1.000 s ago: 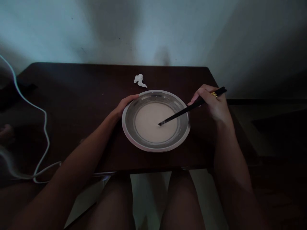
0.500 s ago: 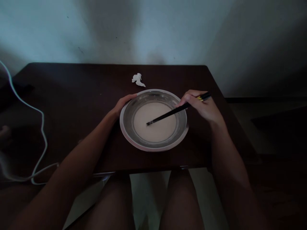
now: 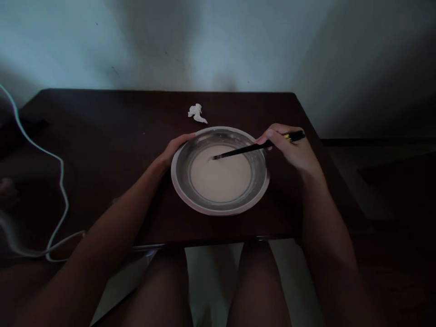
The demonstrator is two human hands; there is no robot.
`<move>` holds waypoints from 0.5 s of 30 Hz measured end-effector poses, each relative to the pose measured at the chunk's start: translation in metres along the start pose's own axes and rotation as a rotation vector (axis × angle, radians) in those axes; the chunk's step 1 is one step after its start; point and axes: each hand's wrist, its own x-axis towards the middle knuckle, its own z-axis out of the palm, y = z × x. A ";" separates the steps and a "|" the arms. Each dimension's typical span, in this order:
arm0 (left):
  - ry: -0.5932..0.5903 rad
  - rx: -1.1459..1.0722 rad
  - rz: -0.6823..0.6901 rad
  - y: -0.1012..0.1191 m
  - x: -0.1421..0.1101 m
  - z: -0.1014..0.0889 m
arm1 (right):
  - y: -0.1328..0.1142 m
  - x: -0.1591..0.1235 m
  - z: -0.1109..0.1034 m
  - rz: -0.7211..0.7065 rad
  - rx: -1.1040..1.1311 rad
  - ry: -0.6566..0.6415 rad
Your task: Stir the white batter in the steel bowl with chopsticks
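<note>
A wide metal bowl (image 3: 181, 185) stands on the dark table, with a pale, milky liquid (image 3: 221, 179) in it. My left hand (image 3: 175, 147) grips the bowl's far left rim, its fingers closed along the edge. In my right hand (image 3: 288, 145), above the right rim, is a pair of black chopsticks (image 3: 243, 149) with gold bands near the top. They slant down to the left, and their tips meet the liquid toward the far side of the bowl.
Behind the bowl lies a crumpled white tissue (image 3: 196, 113) on the dark brown table (image 3: 102, 131). A white cable (image 3: 61, 181) loops down the left side. Part of another person's hand (image 3: 7, 193) shows at the left edge. A pale wall (image 3: 231, 45) rises behind the table.
My right hand has shifted slightly up and right. The chopstick tips have swept from the middle of the liquid toward its far side. My left hand keeps its place on the rim.
</note>
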 end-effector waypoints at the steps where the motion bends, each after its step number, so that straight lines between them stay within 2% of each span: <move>1: 0.003 -0.012 -0.018 -0.001 0.000 -0.001 | 0.000 0.000 -0.001 -0.004 0.002 0.046; 4: 0.004 -0.028 -0.068 -0.001 0.002 -0.002 | 0.000 -0.001 -0.004 -0.012 0.036 0.098; 9: 0.018 -0.023 -0.071 0.001 0.000 0.001 | -0.001 -0.001 0.001 0.014 0.020 -0.075; 13: 0.015 -0.100 -0.104 0.004 -0.004 0.003 | -0.001 -0.001 -0.002 0.017 0.009 0.084; 15: 0.010 -0.101 -0.100 0.005 -0.005 0.004 | -0.002 -0.002 -0.003 0.019 0.020 0.108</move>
